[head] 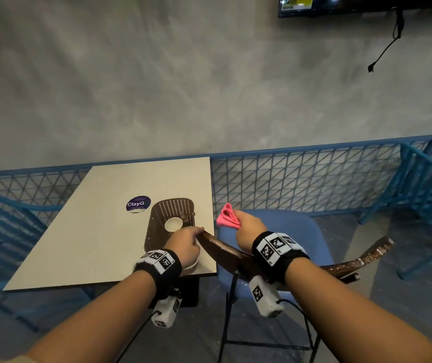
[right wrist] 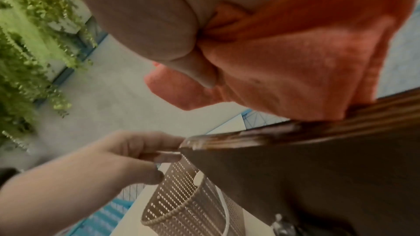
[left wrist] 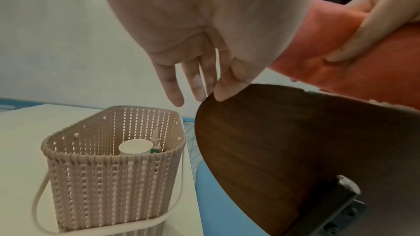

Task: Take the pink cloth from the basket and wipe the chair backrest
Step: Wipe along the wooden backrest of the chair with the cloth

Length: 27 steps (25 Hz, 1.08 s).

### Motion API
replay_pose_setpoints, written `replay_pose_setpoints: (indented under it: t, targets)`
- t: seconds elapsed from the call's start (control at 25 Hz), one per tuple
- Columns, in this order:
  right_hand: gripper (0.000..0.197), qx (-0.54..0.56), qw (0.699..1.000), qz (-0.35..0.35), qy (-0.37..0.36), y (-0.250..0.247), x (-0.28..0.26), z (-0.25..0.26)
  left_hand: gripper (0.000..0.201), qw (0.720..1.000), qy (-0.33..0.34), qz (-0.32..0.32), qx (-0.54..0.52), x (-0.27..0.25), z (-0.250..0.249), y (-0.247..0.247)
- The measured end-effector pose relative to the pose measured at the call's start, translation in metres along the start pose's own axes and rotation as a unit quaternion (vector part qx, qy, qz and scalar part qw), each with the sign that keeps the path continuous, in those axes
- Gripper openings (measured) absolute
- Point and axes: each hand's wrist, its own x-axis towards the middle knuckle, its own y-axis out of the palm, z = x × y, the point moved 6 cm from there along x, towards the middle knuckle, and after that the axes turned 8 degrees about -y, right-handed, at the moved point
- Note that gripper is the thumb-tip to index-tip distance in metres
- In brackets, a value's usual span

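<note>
- Right hand (head: 249, 227): fingers and thumb curled round the bunched pink cloth (head: 226, 217), firm grip; cloth folds stick out past the fingers toward the left.
- In the right wrist view the cloth's lower edge sits on, or just at, the top edge of the wooden backrest (head: 236, 254); actual contact hard to confirm.
- Left hand (head: 184, 243): fingers nearly straight, loosely spread, fingertips (left wrist: 223, 94) touching the backrest's left end corner. Thumb position unclear, so no sure pinch.
- Backrest is dark curved wood, running from the left hand across under the right wrist to the far right end; the blue chair seat (head: 301, 231) lies below it.
- Cloth is out of the basket (head: 173, 218), held above the chair, just right of the table (head: 78, 231) edge.
- Basket stands on the table just beside the left hand, holding a white cup (left wrist: 135, 147) and a small bottle (left wrist: 155, 141).
- Hands near each other, not touching.
</note>
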Motion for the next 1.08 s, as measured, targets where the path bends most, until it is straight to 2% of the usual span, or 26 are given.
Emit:
replay_pose_setpoints:
  t: [0.12, 0.2, 0.28, 0.36, 0.72, 1.08]
  targets:
    - [0.046, -0.065, 0.998, 0.020, -0.014, 0.023, 0.016, 0.020, 0.059, 1.000, -0.008, 0.021, 0.007, -0.003, 0.001, 0.002]
    - [0.041, -0.104, 0.993, 0.047, -0.028, 0.044, 0.025, 0.032, 0.045, 0.999, -0.021, 0.027, -0.002, -0.002, 0.007, 0.005]
    - [0.049, -0.107, 0.990, 0.089, -0.026, 0.068, 0.027, 0.035, 0.030, 0.999, -0.040, 0.024, -0.025, 0.001, 0.016, 0.006]
    - [0.063, -0.117, 0.985, 0.123, -0.019, 0.081, 0.027, 0.030, 0.027, 0.997, -0.060, 0.026, -0.039, 0.004, 0.023, 0.008]
    - [0.081, -0.225, 0.963, 0.135, -0.059, 0.089, 0.015, 0.022, 0.037, 0.993, -0.069, 0.056, -0.082, 0.007, 0.037, 0.022]
    - [0.082, -0.255, 0.956, 0.115, -0.085, 0.084, -0.003, 0.014, 0.050, 0.985, -0.064, 0.059, -0.150, 0.002, 0.030, 0.013]
